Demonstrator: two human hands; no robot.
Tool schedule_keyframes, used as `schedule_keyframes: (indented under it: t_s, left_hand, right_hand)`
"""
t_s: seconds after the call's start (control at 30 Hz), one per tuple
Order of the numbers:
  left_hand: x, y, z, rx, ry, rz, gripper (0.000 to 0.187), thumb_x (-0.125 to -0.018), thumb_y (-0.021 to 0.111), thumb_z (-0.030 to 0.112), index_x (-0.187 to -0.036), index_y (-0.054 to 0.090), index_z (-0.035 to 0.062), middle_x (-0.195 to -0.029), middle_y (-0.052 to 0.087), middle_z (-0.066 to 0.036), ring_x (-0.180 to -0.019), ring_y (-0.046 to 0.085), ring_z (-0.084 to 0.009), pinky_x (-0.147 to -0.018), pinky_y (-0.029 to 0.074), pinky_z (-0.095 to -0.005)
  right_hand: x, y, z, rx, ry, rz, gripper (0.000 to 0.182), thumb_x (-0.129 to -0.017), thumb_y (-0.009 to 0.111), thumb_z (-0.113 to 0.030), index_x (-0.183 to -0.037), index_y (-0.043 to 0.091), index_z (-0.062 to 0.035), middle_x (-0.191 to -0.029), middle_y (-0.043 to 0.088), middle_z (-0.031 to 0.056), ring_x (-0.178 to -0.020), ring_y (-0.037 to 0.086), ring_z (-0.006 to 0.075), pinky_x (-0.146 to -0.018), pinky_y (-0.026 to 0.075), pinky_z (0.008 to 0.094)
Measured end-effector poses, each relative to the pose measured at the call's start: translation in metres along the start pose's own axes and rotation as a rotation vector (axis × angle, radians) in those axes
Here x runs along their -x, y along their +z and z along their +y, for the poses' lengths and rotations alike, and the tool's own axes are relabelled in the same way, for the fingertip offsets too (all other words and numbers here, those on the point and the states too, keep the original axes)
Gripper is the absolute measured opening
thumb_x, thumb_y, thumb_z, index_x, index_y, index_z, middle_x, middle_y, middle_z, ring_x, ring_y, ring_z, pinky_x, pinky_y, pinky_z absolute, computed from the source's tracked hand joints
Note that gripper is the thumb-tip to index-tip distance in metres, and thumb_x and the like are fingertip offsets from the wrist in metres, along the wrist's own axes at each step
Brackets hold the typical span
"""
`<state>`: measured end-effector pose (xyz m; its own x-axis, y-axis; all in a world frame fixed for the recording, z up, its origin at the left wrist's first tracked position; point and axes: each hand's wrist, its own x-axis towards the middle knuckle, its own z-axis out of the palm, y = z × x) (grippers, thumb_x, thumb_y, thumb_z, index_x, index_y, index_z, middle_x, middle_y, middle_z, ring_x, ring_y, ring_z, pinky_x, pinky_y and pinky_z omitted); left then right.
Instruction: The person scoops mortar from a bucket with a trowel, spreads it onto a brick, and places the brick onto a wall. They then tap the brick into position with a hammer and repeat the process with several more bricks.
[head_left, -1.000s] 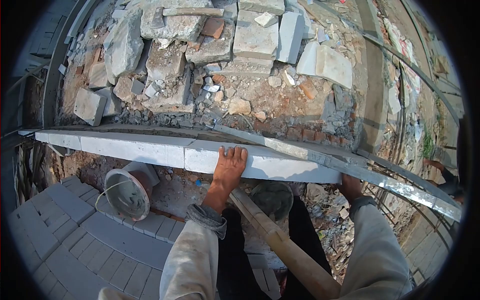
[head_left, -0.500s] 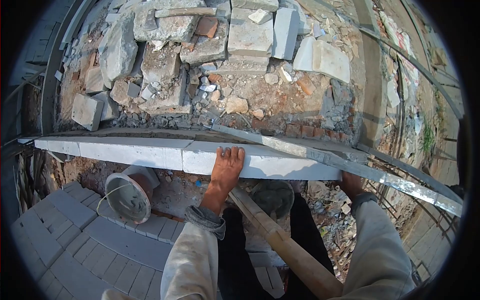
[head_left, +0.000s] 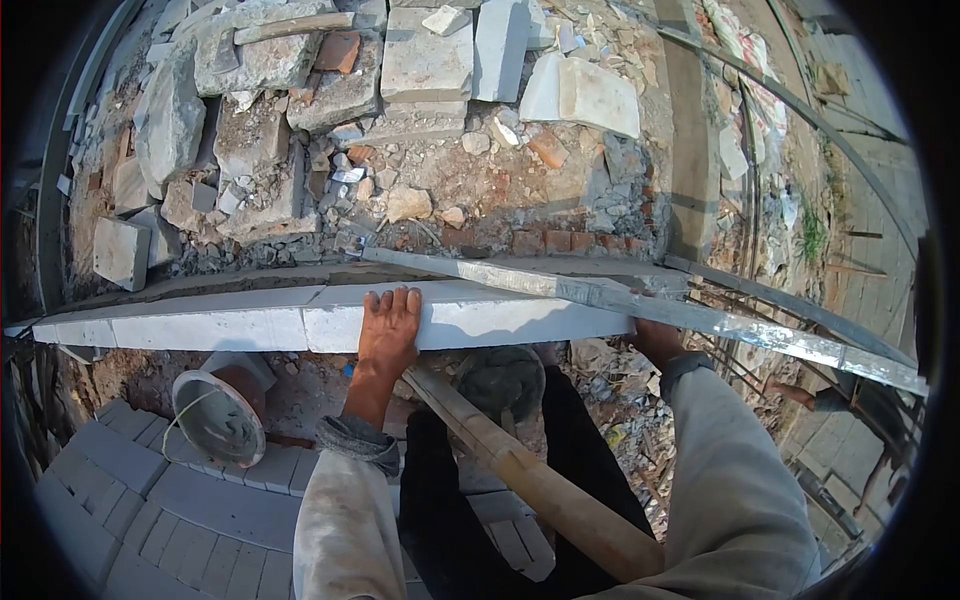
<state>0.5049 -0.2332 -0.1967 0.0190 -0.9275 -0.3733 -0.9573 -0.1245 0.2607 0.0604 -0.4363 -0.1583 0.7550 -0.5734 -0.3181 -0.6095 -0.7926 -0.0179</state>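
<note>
A long pale lightweight concrete block (head_left: 470, 325) lies at the right end of a row, against another white block (head_left: 210, 328). My left hand (head_left: 390, 330) grips it near its left end, fingers curled over the top edge and the thumb hidden. At the block's right end, my right hand (head_left: 655, 340) is closed round the end, its fingertips partly out of sight. A long metal straightedge (head_left: 600, 292) slants across the top of the block and over the area by my right hand. Below, a wooden pole (head_left: 530, 475) runs between my legs.
A bucket (head_left: 220, 415) with grey mortar residue tilts at the left, and a mortar tub (head_left: 500, 380) sits by my feet. Stacked grey blocks (head_left: 245, 510) fill the lower left. Beyond the row lie rubble slabs (head_left: 425, 60) and a hammer (head_left: 285, 28). Another person's hand (head_left: 793, 393) shows at right.
My view has turned to the right, so the scene sits further left. Both hands stay on the block, with little visible movement of it. Another person's hand has come into view at right.
</note>
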Motion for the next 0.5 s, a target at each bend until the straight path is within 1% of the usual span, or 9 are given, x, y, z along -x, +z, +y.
schedule_keyframes:
  t_s: [0.03, 0.1, 0.13, 0.27, 0.37, 0.47, 0.5]
  left_hand:
    - [0.000, -0.001, -0.001, -0.001, -0.002, -0.009, 0.065, -0.063, 0.077, 0.012, -0.122, 0.052, 0.0037, -0.114, 0.058, -0.012, -0.110, 0.058, -0.0277, -0.099, 0.035, -0.0461]
    - [-0.002, -0.003, -0.002, 0.016, 0.000, -0.022, 0.068, -0.062, 0.078, 0.013, -0.124, 0.051, 0.0030, -0.114, 0.057, -0.012, -0.110, 0.058, -0.0280, -0.100, 0.035, -0.0461]
    - [-0.002, -0.004, -0.002, 0.021, 0.001, -0.022, 0.069, -0.062, 0.078, 0.013, -0.124, 0.051, 0.0028, -0.115, 0.057, -0.012, -0.111, 0.058, -0.0282, -0.100, 0.035, -0.0461]
    - [0.000, 0.000, -0.003, 0.056, -0.003, 0.009, 0.073, -0.060, 0.079, 0.013, -0.127, 0.050, 0.0026, -0.117, 0.057, -0.013, -0.113, 0.057, -0.0287, -0.101, 0.034, -0.0463]
    - [0.000, -0.007, -0.001, 0.069, -0.026, -0.070, 0.077, -0.059, 0.081, 0.012, -0.128, 0.049, 0.0030, -0.119, 0.056, -0.013, -0.115, 0.056, -0.0289, -0.102, 0.034, -0.0464]
    - [0.002, 0.000, -0.003, 0.074, -0.012, -0.001, 0.079, -0.057, 0.082, 0.012, -0.129, 0.049, 0.0035, -0.118, 0.056, -0.013, -0.115, 0.056, -0.0290, -0.102, 0.034, -0.0465]
    - [0.001, -0.001, -0.002, 0.069, -0.015, -0.015, 0.079, -0.057, 0.082, 0.013, -0.129, 0.049, 0.0036, -0.118, 0.056, -0.013, -0.115, 0.056, -0.0290, -0.102, 0.034, -0.0464]
  right_hand:
    - [0.000, 0.000, -0.001, 0.012, -0.016, 0.019, 0.046, -0.080, 0.064, -0.011, -0.123, 0.055, 0.0012, -0.120, 0.059, 0.0227, -0.111, 0.058, 0.0410, -0.088, 0.050, 0.0530]
    - [0.004, 0.010, 0.002, 0.047, 0.009, 0.036, 0.046, -0.079, 0.064, -0.012, -0.123, 0.057, -0.0019, -0.119, 0.060, 0.0195, -0.111, 0.059, 0.0401, -0.090, 0.050, 0.0537]
    - [0.005, 0.016, 0.005, 0.038, 0.023, 0.037, 0.047, -0.079, 0.064, -0.012, -0.124, 0.057, -0.0020, -0.120, 0.060, 0.0193, -0.111, 0.059, 0.0402, -0.090, 0.049, 0.0544]
    - [0.007, 0.015, 0.010, 0.024, -0.043, 0.002, 0.058, -0.076, 0.070, -0.015, -0.129, 0.052, -0.0008, -0.122, 0.058, 0.0204, -0.114, 0.057, 0.0413, -0.094, 0.047, 0.0552]
    - [0.003, -0.002, 0.002, -0.067, 0.016, -0.090, 0.069, -0.072, 0.075, -0.016, -0.133, 0.047, -0.0004, -0.125, 0.056, 0.0212, -0.118, 0.054, 0.0417, -0.098, 0.046, 0.0535]
    - [0.004, -0.001, 0.004, -0.069, 0.015, -0.126, 0.076, -0.069, 0.078, -0.016, -0.136, 0.044, -0.0007, -0.127, 0.055, 0.0211, -0.121, 0.051, 0.0419, -0.100, 0.044, 0.0523]
    - [0.004, -0.002, 0.003, -0.077, 0.034, -0.141, 0.075, -0.069, 0.078, -0.016, -0.135, 0.045, -0.0010, -0.127, 0.055, 0.0212, -0.121, 0.052, 0.0417, -0.100, 0.044, 0.0528]
